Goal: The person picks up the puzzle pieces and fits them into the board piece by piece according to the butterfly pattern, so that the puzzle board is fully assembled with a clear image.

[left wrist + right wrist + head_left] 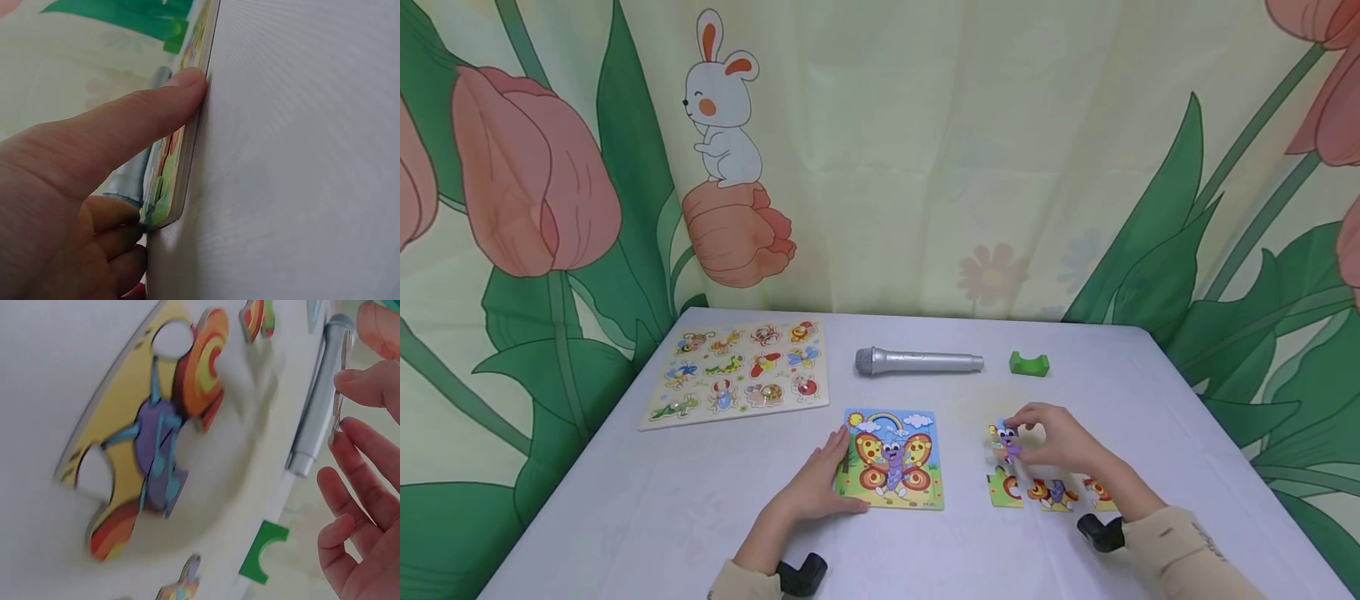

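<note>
My left hand [816, 483] grips the square butterfly puzzle board [925, 492], which lies on the table with its picture up. The thumb presses the near edge and the fingers lie along the left side. In the left wrist view the thumb crosses the edge of the board [187, 162]. Between thumb and fingertips, my right hand [1056, 437] pinches a puzzle piece [1006, 444] with a purple butterfly face, raised over the table; the right wrist view has this held piece [340, 387] edge-on. Below that hand lie loose puzzle pieces [1004, 490], including one with purple body and feet [153, 437].
A silver toy microphone [925, 362] lies behind the puzzle board, with a green notched block [1029, 364] to its right. At the back left is a wooden insect peg board [737, 367]. A patterned curtain [887, 167] hangs behind the white table [662, 517].
</note>
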A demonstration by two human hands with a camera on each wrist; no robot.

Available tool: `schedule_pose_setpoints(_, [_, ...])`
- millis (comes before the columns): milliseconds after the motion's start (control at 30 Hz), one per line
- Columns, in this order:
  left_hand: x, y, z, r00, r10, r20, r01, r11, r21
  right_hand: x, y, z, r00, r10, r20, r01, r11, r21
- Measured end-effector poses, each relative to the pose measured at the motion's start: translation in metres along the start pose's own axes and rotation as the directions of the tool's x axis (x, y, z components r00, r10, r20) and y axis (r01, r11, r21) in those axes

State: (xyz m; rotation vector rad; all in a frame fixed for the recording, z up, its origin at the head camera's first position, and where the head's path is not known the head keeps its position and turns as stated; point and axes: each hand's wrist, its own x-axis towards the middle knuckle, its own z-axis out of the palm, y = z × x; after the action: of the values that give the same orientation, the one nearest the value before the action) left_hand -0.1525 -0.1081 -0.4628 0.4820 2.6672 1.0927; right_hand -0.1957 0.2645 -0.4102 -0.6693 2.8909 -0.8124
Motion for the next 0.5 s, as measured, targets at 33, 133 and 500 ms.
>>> schedule_pose_setpoints(33, [0.000,0.000,0.000,1.000,0.000,0.001,0.000,1.000,0.000,0.001,-0.003,0.001,1.000,-0.013,0.003,0.013,1.000,0.003])
schedule_pose_setpoints(133, [0.000,0.000,0.000,1.000,0.001,0.004,-0.001,1.000,-0.003,0.004,-0.012,0.005,1.000,-0.027,0.013,0.027,0.999,0.022])
schedule_pose_setpoints(500, [0.000,0.001,0.000,1.000,0.003,-0.001,-0.003,1.000,-0.001,0.024,-0.040,0.028,0.995,-0.087,0.042,0.084,0.994,0.063])
